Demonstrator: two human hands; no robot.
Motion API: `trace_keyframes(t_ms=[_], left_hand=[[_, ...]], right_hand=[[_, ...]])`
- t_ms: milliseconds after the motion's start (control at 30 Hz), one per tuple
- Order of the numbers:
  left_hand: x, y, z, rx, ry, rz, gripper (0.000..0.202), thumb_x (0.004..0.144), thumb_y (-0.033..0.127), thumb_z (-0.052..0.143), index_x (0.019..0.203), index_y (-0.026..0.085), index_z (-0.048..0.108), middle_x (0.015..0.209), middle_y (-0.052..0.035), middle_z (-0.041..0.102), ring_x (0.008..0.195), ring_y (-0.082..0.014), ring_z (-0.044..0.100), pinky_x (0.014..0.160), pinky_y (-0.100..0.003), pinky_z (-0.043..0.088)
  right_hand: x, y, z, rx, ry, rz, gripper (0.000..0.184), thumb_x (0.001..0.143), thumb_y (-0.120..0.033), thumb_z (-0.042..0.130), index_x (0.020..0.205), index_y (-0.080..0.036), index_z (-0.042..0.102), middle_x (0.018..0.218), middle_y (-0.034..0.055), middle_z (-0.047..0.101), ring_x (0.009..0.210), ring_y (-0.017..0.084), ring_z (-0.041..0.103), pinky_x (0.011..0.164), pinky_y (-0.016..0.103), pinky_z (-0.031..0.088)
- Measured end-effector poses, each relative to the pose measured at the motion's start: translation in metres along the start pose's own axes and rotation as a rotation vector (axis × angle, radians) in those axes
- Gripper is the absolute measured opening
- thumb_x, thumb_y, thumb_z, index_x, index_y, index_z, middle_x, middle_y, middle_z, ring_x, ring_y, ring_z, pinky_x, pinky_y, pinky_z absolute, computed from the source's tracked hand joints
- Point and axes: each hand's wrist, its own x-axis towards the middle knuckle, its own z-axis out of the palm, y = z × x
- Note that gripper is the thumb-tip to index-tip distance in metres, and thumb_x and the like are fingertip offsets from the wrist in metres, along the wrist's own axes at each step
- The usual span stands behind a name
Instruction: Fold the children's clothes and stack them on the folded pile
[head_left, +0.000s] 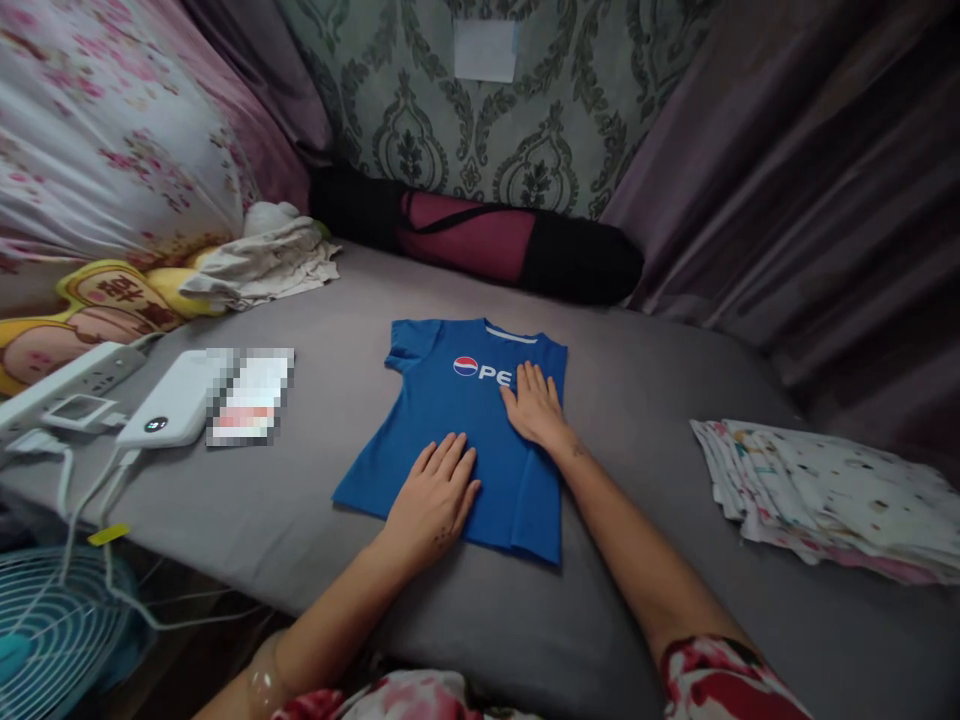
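A blue T-shirt [442, 400] with a round red, white and blue logo lies spread on the grey bed sheet, its collar pointing away from me. The right side of the shirt is folded inward, while the left sleeve sticks out. My left hand [439, 490] rests flat on the lower middle of the shirt, fingers stretched. Higher up, my right hand [534, 405] presses flat on the folded right part and covers some of the printed letters; only "PE" shows.
A stack of folded printed cloths [832, 490] lies at the right. On the left are a white power bank [176, 400], a blurred-out flat item [251, 395], a power strip [90, 375] and a fan [60, 630]. A black and maroon long bag [472, 240] lies along the wall.
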Motion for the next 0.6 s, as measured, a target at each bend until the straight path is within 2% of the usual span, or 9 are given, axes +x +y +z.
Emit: trace_keyframes(t_ms=[67,167,300,433,600], left_hand=[[0.0,0.0,-0.001,0.004,-0.009,-0.001,0.045,0.099,0.035,0.032,0.133,0.014,0.052,0.145,-0.0142,0.046,0.137,-0.0277,0.038,0.112,-0.045,0.031],[-0.001,-0.004,-0.007,-0.014,-0.047,0.021,0.046,0.099,0.036,0.031,0.134,0.012,0.05,0.146,-0.0152,0.044,0.137,-0.0271,0.038,0.112,-0.045,0.031],[-0.005,-0.013,-0.016,-0.068,-0.106,0.032,0.046,0.099,0.039,0.032,0.134,0.014,0.051,0.145,-0.0149,0.045,0.137,-0.0262,0.038,0.112,-0.045,0.031],[-0.005,-0.015,-0.021,-0.1,-0.13,0.012,0.047,0.099,0.041,0.034,0.135,0.015,0.049,0.147,-0.0159,0.042,0.139,-0.0278,0.034,0.114,-0.048,0.027],[-0.005,-0.019,-0.035,-0.137,-0.187,0.014,0.044,0.098,0.038,0.039,0.134,0.015,0.048,0.147,-0.0167,0.042,0.139,-0.0285,0.035,0.113,-0.049,0.028]], right_hand=[[-0.006,-0.004,0.003,-0.015,0.016,0.004,0.068,0.099,-0.047,0.017,0.149,-0.003,0.025,0.157,0.0151,0.02,0.145,0.025,0.012,0.117,0.043,0.005],[-0.014,-0.004,-0.004,0.037,-0.031,0.008,0.067,0.099,-0.046,0.015,0.15,-0.003,0.023,0.157,0.0145,0.019,0.145,0.025,0.013,0.117,0.042,0.008],[-0.053,-0.002,-0.014,0.08,-0.03,-0.04,0.069,0.098,-0.048,0.018,0.151,-0.004,0.017,0.158,0.014,0.013,0.146,0.025,0.01,0.118,0.043,0.011],[-0.099,-0.003,-0.004,0.018,-0.013,-0.089,0.069,0.098,-0.048,0.021,0.149,-0.003,0.024,0.157,0.0162,0.019,0.145,0.026,0.014,0.118,0.046,0.015],[-0.114,-0.01,0.0,-0.018,0.015,-0.102,0.067,0.098,-0.045,0.02,0.148,-0.001,0.028,0.155,0.018,0.023,0.144,0.028,0.017,0.117,0.047,0.016]])
